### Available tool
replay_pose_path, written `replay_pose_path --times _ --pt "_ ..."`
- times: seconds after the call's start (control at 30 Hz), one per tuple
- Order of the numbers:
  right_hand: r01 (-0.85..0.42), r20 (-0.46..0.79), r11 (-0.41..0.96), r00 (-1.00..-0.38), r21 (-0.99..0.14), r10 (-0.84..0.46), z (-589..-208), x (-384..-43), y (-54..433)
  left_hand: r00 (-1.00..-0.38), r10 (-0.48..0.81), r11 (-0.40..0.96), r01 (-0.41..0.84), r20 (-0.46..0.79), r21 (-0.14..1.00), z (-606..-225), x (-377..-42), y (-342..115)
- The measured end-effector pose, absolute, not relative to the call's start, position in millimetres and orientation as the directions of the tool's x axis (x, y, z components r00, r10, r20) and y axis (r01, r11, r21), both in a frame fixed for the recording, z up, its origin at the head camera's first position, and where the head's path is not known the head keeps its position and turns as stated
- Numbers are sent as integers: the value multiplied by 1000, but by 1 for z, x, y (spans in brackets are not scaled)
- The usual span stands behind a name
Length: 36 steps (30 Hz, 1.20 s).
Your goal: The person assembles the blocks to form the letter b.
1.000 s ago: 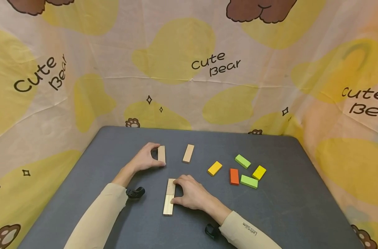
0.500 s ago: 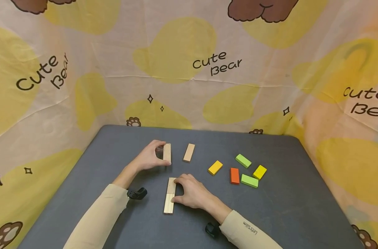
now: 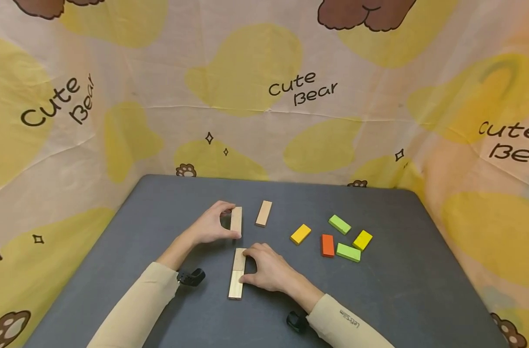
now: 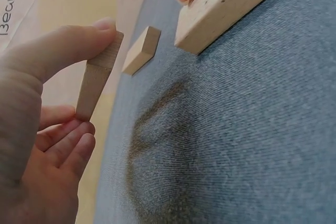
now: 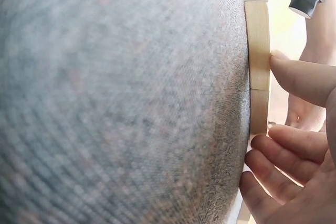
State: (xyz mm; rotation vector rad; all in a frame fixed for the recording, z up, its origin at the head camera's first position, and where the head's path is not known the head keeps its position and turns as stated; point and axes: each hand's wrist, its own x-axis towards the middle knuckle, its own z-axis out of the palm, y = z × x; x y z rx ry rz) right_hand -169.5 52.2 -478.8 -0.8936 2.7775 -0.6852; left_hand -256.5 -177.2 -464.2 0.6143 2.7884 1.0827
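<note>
My left hand (image 3: 212, 224) pinches a plain wooden block (image 3: 236, 220) by its ends, thumb at the near end and fingertips at the far one. In the left wrist view this block (image 4: 97, 80) is raised off the table, with a shadow beneath. Closer to me, two wooden blocks lie end to end in a line, a far block (image 3: 239, 260) and a near block (image 3: 236, 286). My right hand (image 3: 269, 268) holds them from the right, its thumb on the near block and its fingers at the far one. In the right wrist view the thumb touches the near block (image 5: 258, 45).
Another wooden block (image 3: 263, 213) lies farther back on the grey table (image 3: 404, 290). To the right are an orange-yellow block (image 3: 301, 234), a red block (image 3: 327, 245), two green blocks (image 3: 348, 252) and a yellow block (image 3: 362, 240). A printed cloth (image 3: 247, 72) surrounds the table's back and sides.
My left hand has carried its wooden block to the right, then slightly toward me, closer to the line of two blocks. The right hand stays where it was.
</note>
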Motion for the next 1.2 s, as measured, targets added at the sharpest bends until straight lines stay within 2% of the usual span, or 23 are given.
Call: replay_pose_path --times 0.6,1.2 --pt "-518 1 717 -811 -467 -585 -478 -171 54 -906 422 654 329 32 681 -476 -247 -170" --pt "-516 0 716 -812 -470 -584 -477 -167 52 -893 450 680 349 8 645 -489 -246 -168"
